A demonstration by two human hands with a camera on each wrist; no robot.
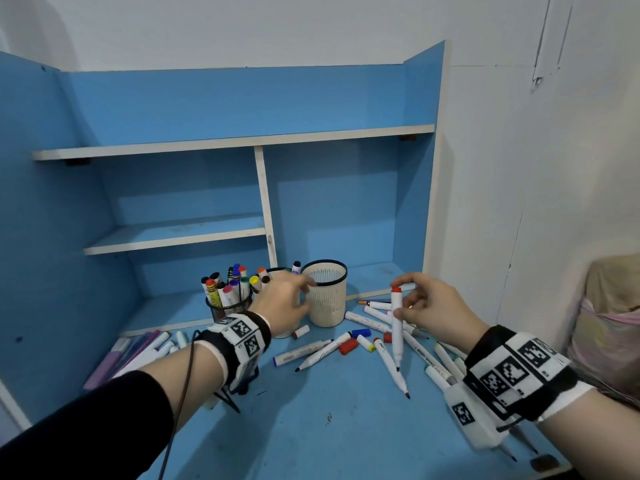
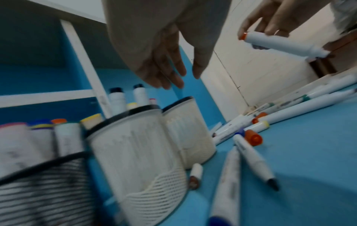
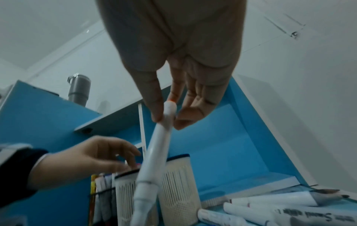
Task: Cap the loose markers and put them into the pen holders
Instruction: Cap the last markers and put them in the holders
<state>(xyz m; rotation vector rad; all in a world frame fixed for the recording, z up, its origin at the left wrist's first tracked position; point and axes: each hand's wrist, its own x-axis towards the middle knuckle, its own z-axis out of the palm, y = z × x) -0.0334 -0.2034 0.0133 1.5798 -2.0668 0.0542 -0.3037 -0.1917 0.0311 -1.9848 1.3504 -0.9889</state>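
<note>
Upright, nearly vertical, a white marker (image 1: 397,327) with an orange end is held above the table (image 1: 311,427) by the right hand (image 1: 434,308): the orange end points up, the uncapped dark tip points down. It is pinched between thumb and fingers near its upper end, in the air over the loose markers (image 1: 391,341) scattered on the table.

The left hand (image 1: 285,304) is seen with relaxed, spread fingers that hold nothing, hovering over the holders; whether it touches a rim cannot be told.

Three pen holders are counted, side by side at the back of the table: a black mesh holder (image 1: 228,308) filled with capped markers, a cream holder (image 2: 135,152) with several markers standing in it, and a second cream holder (image 1: 327,296) whose inside appears empty from the head view. The middle holder is almost hidden behind the left hand in the head view and is shown plainly only by the left wrist view.

Only the right wrist view shows a grey metal tumbler (image 3: 79,89) standing on top of the blue shelf unit (image 1: 242,105).

Loose caps are also seen among the markers, an orange one (image 1: 348,347) and a blue one (image 1: 361,333).
</note>
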